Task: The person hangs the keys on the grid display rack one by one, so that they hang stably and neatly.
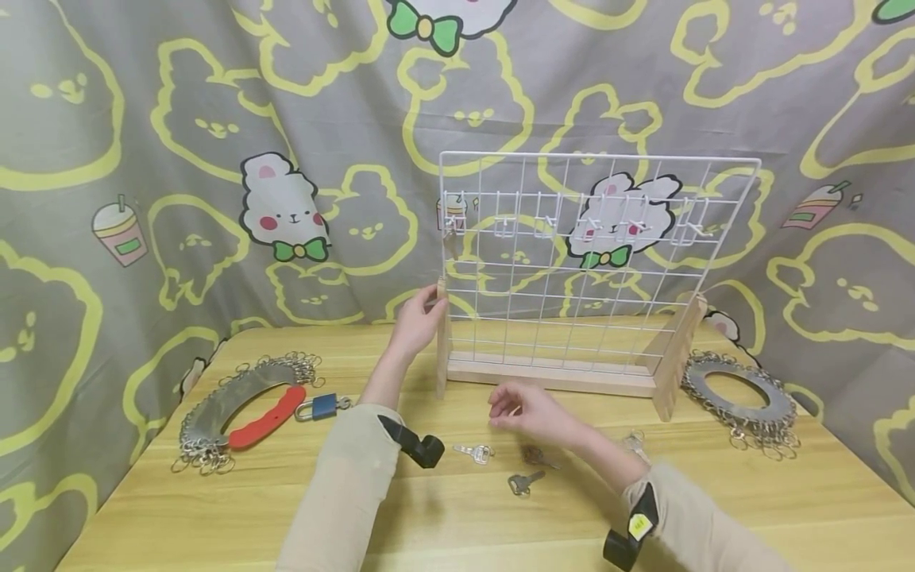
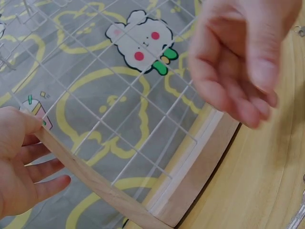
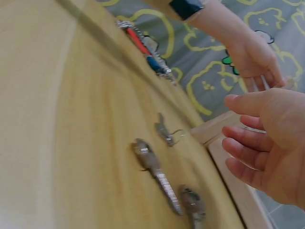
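Note:
A white wire grid rack [image 1: 557,270] stands on wooden feet at the back of the table. My left hand [image 1: 420,322] pinches the top of its left wooden post [image 2: 95,179] between thumb and index finger, the other fingers loosely extended. My right hand [image 1: 532,413] hovers before the base bar [image 1: 550,375], fingers loosely bent, holding nothing. Below it lie loose keys, among them a silver key [image 1: 477,454], a darker key [image 1: 525,482] and another key [image 1: 539,457]. On the rack's leftmost hook hangs a key [image 1: 451,238].
To the left lie a metal ring plate with a red grip [image 1: 268,417], edged with many small rings, and a blue padlock [image 1: 324,407]. On the right is a round metal ring plate [image 1: 739,389]. One more key [image 1: 635,443] lies behind my right forearm. A patterned curtain [image 1: 343,119] closes off the back.

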The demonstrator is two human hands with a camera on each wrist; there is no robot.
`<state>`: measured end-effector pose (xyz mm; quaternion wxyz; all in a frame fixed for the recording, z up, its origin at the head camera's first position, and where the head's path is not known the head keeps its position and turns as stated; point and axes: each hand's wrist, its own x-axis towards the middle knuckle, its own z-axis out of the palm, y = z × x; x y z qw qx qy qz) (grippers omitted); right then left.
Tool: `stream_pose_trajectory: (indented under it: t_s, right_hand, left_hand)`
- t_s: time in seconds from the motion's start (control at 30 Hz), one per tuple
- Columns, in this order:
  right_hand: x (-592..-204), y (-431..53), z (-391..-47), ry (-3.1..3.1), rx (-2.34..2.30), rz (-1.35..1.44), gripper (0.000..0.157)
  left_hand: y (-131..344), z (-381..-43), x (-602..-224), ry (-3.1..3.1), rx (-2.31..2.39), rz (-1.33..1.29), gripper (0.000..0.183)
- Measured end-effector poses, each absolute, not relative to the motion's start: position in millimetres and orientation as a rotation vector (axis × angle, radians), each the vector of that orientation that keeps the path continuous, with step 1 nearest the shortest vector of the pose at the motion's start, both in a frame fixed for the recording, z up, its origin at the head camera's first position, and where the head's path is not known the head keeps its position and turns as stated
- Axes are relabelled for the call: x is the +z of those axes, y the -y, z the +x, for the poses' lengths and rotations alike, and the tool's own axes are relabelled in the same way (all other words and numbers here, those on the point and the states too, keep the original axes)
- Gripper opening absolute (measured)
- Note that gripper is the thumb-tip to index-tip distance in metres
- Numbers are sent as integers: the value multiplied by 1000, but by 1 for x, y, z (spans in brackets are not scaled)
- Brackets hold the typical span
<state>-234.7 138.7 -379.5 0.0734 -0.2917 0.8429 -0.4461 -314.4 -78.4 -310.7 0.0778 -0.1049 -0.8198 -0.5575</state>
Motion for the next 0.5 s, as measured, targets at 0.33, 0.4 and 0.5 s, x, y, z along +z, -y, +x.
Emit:
stream_pose_trajectory:
  t_s: [0.33,0.4,0.5]
  right_hand:
    - [-404,-131,-227,-2411,-1288,-908,27]
    - [-407,-131,-227,-2422,-1275,-922,26]
    - [-408,-130,-226,-2462,-1233,-921,23]
  left_hand:
    - [78,-313,-311,2466,-1668,-306,47]
    - [78,-313,-311,2464,-1669,-304,47]
    - [78,-312,-310,2455,-1676,-303,47]
